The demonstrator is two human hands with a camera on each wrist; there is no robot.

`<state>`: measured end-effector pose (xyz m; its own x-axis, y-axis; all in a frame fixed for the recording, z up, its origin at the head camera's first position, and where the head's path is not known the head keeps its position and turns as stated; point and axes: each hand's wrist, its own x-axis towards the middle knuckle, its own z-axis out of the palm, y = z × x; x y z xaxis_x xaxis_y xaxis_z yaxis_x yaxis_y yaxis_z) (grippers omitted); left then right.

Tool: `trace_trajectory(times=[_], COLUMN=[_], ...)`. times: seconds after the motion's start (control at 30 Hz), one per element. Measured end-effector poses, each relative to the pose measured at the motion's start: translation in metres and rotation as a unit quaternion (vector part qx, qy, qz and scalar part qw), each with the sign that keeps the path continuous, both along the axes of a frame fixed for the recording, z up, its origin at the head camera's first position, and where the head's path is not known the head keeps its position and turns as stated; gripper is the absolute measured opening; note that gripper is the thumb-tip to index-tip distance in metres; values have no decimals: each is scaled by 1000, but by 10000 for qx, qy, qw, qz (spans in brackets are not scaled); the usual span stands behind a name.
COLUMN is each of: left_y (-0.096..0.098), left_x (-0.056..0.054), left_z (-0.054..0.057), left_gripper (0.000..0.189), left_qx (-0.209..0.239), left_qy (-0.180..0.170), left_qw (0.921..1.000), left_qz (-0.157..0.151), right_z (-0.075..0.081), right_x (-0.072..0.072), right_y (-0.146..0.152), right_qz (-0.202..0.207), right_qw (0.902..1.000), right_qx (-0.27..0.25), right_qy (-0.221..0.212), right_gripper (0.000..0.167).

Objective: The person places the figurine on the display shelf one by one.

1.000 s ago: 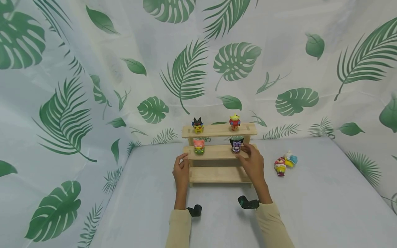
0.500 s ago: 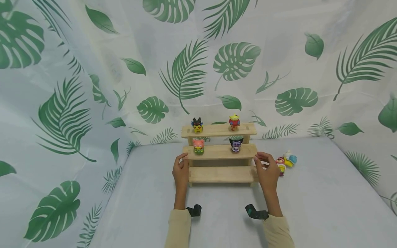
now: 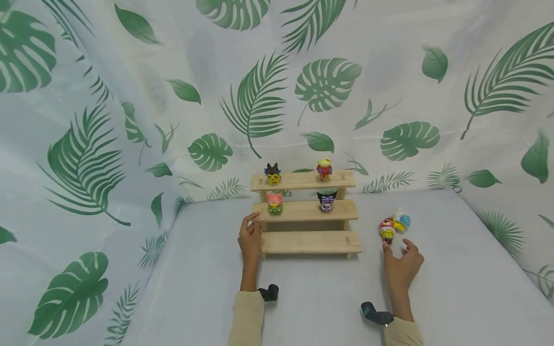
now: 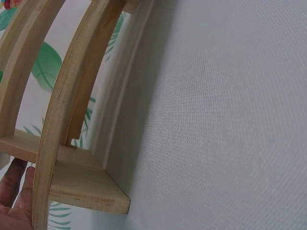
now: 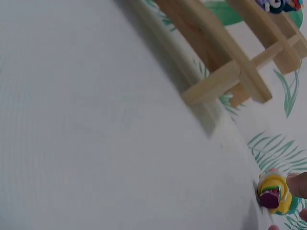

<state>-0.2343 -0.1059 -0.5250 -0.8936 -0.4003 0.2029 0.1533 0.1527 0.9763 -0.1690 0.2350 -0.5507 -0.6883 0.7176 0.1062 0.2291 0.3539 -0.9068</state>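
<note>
A three-tier wooden display shelf stands in the middle. My left hand holds its left end at the middle tier; in the left wrist view fingers reach in beside the side frame. My right hand is at the right, thumb and fingers spread, with the thumb tip right at the base of a toy figurine in red, white and yellow. That figurine lies against a second one in yellow, white and blue. In the right wrist view fingertips overlap the figurines.
On the top tier stand a black-and-yellow figurine and a red one with a yellow top. The middle tier bears a pink-and-green figurine and a black-and-purple one. A leaf-patterned curtain rises behind the white table surface.
My right hand has left the black-and-purple figurine, which stays on the middle tier, and moved right and toward the front to the figurines on the table. My left hand stays at the shelf.
</note>
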Motion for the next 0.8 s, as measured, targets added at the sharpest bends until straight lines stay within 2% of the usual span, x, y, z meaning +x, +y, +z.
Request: trace_trajectory(times=[0.1, 0.27, 0.53, 0.8], left_y=[-1, -1, -1, 3], left_x=[0, 1, 3, 4], left_z=[-1, 0, 0, 3], left_gripper=[19, 18, 18, 21], left_qx=[-43, -41, 29, 21], left_qy=[9, 24, -109, 36], left_qw=[10000, 10000, 9999, 9999], left_qz=[37, 43, 24, 100], right_z=[-3, -3, -10, -12], right_x=[0, -8, -25, -35], right_y=[6, 10, 13, 14], right_qz=[92, 292, 572, 426], right_qw=[9997, 9993, 9981, 9975], right_qx=[-121, -146, 206, 547], right_qy=[-169, -174, 44, -124], right_gripper=[56, 54, 49, 47])
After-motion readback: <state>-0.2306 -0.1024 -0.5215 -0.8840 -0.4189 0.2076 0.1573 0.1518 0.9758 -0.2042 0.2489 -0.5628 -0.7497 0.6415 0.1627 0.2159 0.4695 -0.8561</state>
